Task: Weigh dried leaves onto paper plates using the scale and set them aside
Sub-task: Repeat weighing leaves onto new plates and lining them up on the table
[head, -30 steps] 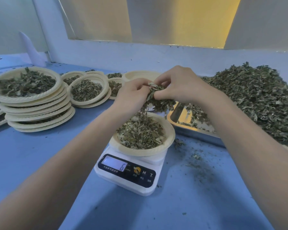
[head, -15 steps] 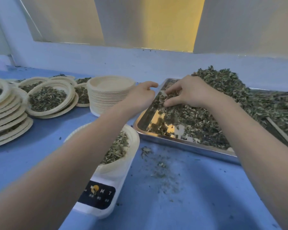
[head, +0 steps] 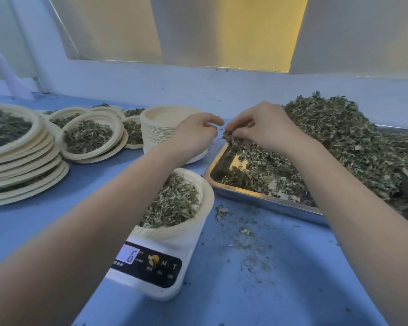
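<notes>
Both hands are now working over the near left corner of the metal tray (head: 264,198), having drifted a little to the right since half a second ago, and the scale's display is coming back into sight.

From the head camera: the right hand (head: 266,128) is pinching a small tuft of dried leaves (head: 339,137) between its curled fingers (head: 239,131), just above the tray's corner. The left hand (head: 193,135) is hovering beside it, fingers loosely curled and holding nothing that I can make out. A paper plate (head: 205,196) partly filled with leaves is sitting on the scale (head: 149,267), whose display is showing a 6. Stacks of filled plates (head: 21,165) are standing on the blue bench (head: 245,290) to the left, with a pile of empty plates (head: 167,128) behind the scale.

This looks like the topping-up step. Next, the pinch probably needs carrying over the plate and releasing a little at a time while watching the reading.
</notes>
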